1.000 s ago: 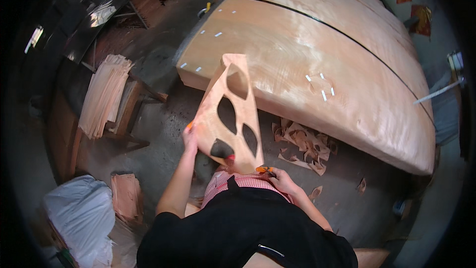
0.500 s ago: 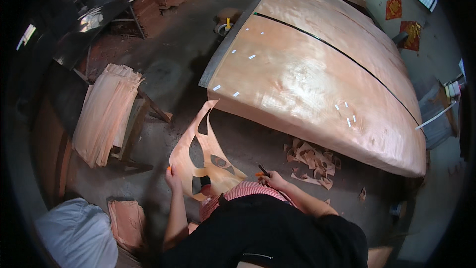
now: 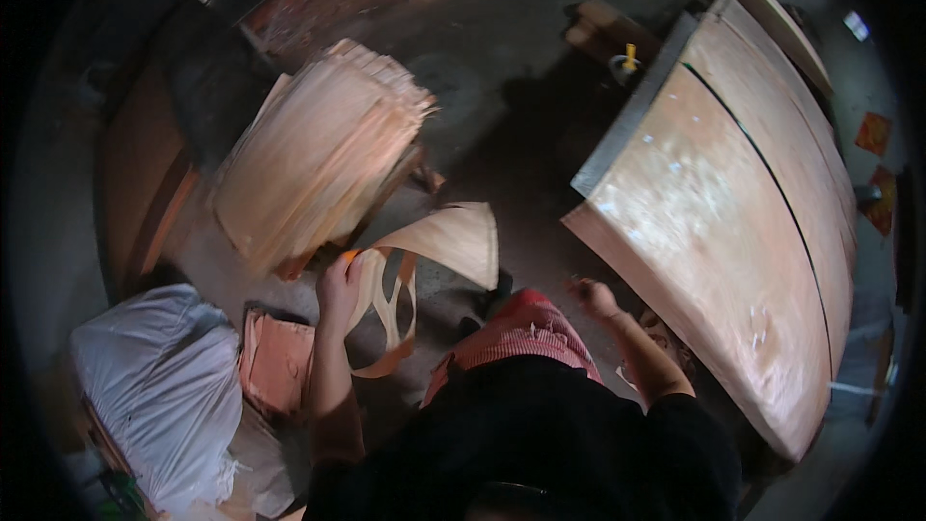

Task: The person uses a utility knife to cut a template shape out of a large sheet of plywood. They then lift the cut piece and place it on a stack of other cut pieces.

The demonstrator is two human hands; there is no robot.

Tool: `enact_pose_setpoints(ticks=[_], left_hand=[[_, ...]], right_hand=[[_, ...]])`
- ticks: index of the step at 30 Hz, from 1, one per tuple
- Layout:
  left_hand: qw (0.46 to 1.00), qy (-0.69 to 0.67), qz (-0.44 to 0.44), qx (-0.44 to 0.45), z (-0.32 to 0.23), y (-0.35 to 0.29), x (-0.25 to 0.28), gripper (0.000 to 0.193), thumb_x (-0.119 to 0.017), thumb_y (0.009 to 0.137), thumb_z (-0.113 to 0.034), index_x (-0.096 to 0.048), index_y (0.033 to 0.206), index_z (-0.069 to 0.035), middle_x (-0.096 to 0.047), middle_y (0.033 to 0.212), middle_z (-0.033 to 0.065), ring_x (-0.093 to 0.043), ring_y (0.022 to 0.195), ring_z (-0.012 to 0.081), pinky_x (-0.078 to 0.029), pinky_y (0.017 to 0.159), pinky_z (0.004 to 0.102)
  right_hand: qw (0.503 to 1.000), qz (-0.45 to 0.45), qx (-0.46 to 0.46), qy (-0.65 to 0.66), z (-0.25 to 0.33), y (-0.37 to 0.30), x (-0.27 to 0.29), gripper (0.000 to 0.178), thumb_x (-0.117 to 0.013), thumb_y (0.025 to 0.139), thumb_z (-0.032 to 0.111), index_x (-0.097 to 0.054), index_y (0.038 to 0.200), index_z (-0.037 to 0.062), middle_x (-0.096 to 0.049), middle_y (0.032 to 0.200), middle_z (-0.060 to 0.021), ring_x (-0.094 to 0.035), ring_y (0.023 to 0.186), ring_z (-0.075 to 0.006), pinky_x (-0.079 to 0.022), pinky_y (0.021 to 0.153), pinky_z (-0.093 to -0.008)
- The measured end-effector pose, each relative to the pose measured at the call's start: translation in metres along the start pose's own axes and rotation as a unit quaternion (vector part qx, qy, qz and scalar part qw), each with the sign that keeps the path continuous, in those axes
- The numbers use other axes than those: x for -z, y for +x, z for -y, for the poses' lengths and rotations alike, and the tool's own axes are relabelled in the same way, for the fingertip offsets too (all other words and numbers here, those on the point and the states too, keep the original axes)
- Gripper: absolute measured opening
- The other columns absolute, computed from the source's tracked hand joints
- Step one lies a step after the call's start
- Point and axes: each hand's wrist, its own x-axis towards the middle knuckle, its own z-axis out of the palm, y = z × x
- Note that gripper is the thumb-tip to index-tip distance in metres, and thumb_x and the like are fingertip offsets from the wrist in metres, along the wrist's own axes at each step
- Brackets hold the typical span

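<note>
My left hand [image 3: 340,289] is closed on the edge of a thin wood veneer sheet [image 3: 451,239] with large cut-out holes. The sheet hangs curled and twisted in front of me, beside a thick veneer stack. Orange shows at the fingers of that hand. My right hand [image 3: 598,301] is raised near the close edge of a large veneer-covered table [image 3: 714,251], its fingers curled and blurred. Whatever it holds cannot be made out now.
A tall stack of veneer sheets [image 3: 318,159] stands on a support at left. Nearer lie a white cloth bundle [image 3: 164,391] and a small pile of reddish sheets [image 3: 277,363]. Veneer scraps [image 3: 661,336] lie by the table. Beyond is a bucket with a yellow handle [image 3: 630,56].
My view has turned left toward the veneer stack. The cut-out sheet has swung round and folded over. My right hand has moved away from it; the slim dark tool it held no longer shows clearly.
</note>
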Motion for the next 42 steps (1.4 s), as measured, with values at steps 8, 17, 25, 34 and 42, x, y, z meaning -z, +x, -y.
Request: enact_pose_setpoints(ticks=[8, 17, 25, 34, 42], left_hand=[[0.995, -0.027, 0.098, 0.018, 0.014, 0.153, 0.064, 0.022, -0.052, 0.081, -0.019, -0.053, 0.081, 0.003, -0.053, 0.063, 0.0169, -0.051, 0.055, 0.0203, -0.040, 0.052, 0.0315], [0.982, -0.016, 0.106, 0.153, 0.139, 0.326, 0.120, 0.019, -0.047, 0.082, -0.017, -0.052, 0.071, -0.002, -0.042, 0.057, -0.0021, -0.038, 0.053, 0.0070, -0.032, 0.046, 0.0252], [0.893, 0.333, 0.151, 0.261, 0.223, 0.424, 0.086, 0.027, -0.047, 0.082, -0.029, -0.054, 0.095, -0.006, -0.049, 0.091, 0.0150, -0.052, 0.079, 0.0270, -0.042, 0.064, 0.0391], [0.930, 0.348, -0.010, -0.117, 0.097, 0.722, -0.103, 0.042, -0.055, 0.077, -0.024, -0.045, 0.115, -0.007, -0.037, 0.124, 0.0175, -0.040, 0.110, 0.0309, -0.036, 0.088, 0.0384], [0.814, 0.185, 0.413, -0.364, -0.222, 0.882, -0.380, 0.028, -0.052, 0.078, -0.024, -0.056, 0.102, -0.010, -0.056, 0.099, 0.0104, -0.053, 0.091, 0.0285, -0.043, 0.077, 0.0364]], right_hand=[[0.942, -0.333, 0.002, -0.043, -0.055, 0.158, 0.096, 0.019, -0.041, 0.083, 0.010, -0.056, 0.095, 0.0074, -0.056, 0.086, -0.0124, -0.055, 0.078, -0.0291, -0.044, 0.065, -0.0346], [0.893, -0.431, -0.123, -0.043, -0.074, 0.259, 0.173, 0.035, -0.047, 0.080, 0.012, -0.047, 0.115, 0.0098, -0.048, 0.109, -0.0141, -0.051, 0.087, -0.0299, -0.039, 0.082, -0.0358], [0.892, -0.407, -0.158, -0.116, -0.057, 0.290, 0.208, 0.050, -0.047, 0.071, 0.001, -0.040, 0.120, 0.0045, -0.040, 0.122, -0.0152, -0.038, 0.113, -0.0302, -0.035, 0.092, -0.0360], [0.872, -0.379, -0.288, -0.112, -0.026, 0.291, 0.228, 0.047, -0.048, 0.070, 0.001, -0.045, 0.117, 0.0052, -0.037, 0.127, -0.0099, -0.037, 0.114, -0.0297, -0.034, 0.092, -0.0369], [0.838, -0.262, -0.478, -0.028, -0.014, 0.312, 0.253, 0.047, -0.043, 0.067, -0.001, -0.048, 0.114, 0.0053, -0.039, 0.127, -0.0081, -0.034, 0.118, -0.0226, -0.025, 0.097, -0.0371]])
